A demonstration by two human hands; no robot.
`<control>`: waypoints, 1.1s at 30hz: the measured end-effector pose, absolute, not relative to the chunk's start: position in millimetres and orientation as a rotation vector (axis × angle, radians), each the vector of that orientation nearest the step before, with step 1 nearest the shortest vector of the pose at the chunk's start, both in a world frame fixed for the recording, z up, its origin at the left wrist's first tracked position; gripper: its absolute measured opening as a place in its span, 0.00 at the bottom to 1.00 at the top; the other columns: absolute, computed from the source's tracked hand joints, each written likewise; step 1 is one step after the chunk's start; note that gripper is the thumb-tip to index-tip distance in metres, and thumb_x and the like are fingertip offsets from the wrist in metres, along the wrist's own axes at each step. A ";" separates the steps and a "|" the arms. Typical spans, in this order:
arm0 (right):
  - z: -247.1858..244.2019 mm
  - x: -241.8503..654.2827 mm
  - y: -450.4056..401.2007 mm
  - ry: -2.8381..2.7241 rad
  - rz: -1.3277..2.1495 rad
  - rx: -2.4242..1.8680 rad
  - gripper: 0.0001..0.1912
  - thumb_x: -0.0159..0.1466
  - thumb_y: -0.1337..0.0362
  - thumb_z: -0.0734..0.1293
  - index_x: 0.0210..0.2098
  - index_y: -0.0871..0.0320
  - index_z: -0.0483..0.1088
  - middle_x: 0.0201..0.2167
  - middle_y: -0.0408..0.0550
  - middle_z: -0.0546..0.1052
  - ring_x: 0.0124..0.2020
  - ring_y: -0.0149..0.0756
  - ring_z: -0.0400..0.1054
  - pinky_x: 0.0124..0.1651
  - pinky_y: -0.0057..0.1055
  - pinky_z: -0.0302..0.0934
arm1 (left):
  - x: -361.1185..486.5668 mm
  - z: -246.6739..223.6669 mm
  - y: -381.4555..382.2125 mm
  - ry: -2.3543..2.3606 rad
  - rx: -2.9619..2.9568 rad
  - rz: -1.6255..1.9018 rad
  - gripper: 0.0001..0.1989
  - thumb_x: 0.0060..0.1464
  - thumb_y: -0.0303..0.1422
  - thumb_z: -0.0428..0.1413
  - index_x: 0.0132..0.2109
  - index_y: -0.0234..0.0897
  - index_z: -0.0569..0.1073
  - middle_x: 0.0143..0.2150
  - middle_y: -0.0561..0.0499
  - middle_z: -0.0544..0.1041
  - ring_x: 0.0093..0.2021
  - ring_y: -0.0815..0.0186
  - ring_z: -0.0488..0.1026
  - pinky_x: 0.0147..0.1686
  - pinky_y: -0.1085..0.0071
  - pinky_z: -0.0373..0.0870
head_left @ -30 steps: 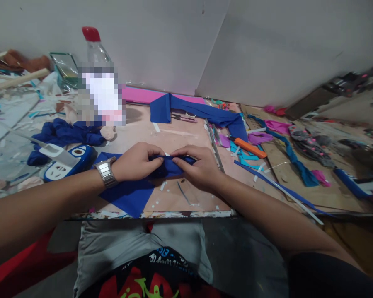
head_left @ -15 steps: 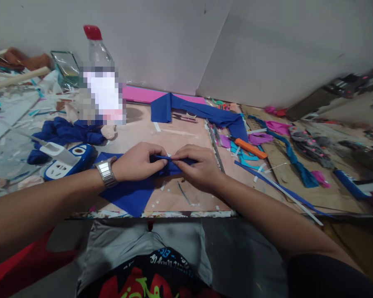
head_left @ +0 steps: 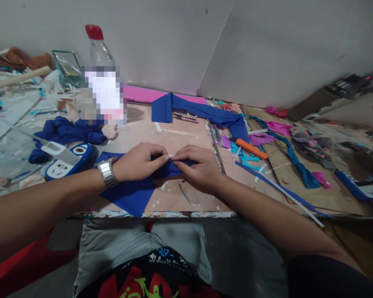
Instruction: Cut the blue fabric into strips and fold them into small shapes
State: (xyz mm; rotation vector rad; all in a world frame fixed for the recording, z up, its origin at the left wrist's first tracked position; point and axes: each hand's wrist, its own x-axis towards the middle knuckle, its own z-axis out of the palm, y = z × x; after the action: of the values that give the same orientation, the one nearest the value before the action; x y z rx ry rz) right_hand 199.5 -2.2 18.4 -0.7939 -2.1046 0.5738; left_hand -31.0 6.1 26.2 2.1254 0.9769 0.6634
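Observation:
Near the front of the table, both hands pinch one piece of blue fabric (head_left: pixel 130 195). My left hand (head_left: pixel 139 162), with a metal watch on the wrist, grips it between thumb and curled fingers. From the right, my right hand (head_left: pixel 199 166) pinches the same cloth, its fingertips almost meeting the left thumb. A small white bit shows between the fingertips; what it is I cannot make out. One pointed end of the fabric spreads flat under the left wrist toward the table edge. Part of the cloth is hidden behind the fingers.
Left stand a blue-and-white power strip (head_left: pixel 62 162) with a plug, bunched blue cloth (head_left: pixel 60 131) and a red-capped bottle (head_left: pixel 95 32). A folded blue strip (head_left: pixel 205 111) lies behind the hands. Right are an orange utility knife (head_left: pixel 251 149), a thin white stick (head_left: pixel 294 200) and scraps.
The fabric between the fingertips has shifted slightly, its raised folded edge now lower and a small white bit showing. Both hands stay in nearly the same place.

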 end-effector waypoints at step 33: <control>16.0 196.5 -3.9 -2.151 0.513 -1.007 0.02 0.69 0.65 0.70 0.40 0.56 0.76 0.37 0.48 0.81 0.41 0.39 0.74 0.46 0.36 0.66 | -26.7 19.8 0.4 1.074 2.646 0.777 0.15 0.70 0.37 0.49 0.44 0.37 0.80 0.37 0.46 0.84 0.37 0.57 0.77 0.46 0.60 0.70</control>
State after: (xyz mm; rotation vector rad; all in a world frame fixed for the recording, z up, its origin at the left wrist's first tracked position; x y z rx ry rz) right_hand 196.5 -3.9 16.0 -1.0066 -2.1509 0.5133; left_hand -26.7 0.4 19.8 2.6456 1.0738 0.7767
